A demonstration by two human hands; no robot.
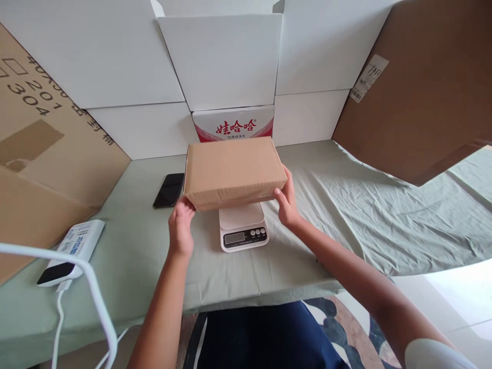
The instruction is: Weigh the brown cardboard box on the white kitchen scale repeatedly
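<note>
Centrally, we see a closed cardboard box [235, 171], held by two bare hands above a white scale [243, 225] on a table with a pale green cloth [326, 246]. The left hand [181, 225] is clamped on the box's near left corner, its fingers partly hidden beneath. The right hand [287, 202] is clamped on the near right corner, with the thumb against the near side. We note that the box covers the far part of the scale; from this view we cannot tell whether the two touch. The scale's near edge, with a small display and a row of round buttons, remains visible to us.

To the left of the box we find a dark phone [169, 190] lying flat. Farther left and nearer lies a white device [75, 248] with a black end, to which a white cable [94, 287] is joined. Along the far side we observe white panels [221, 61] and, low between them, a white carton [235, 122] with red lettering. A printed brown carton [38, 123] stands at the left; at the right we see a darker brown carton [430, 92] bearing a white label [369, 78].
</note>
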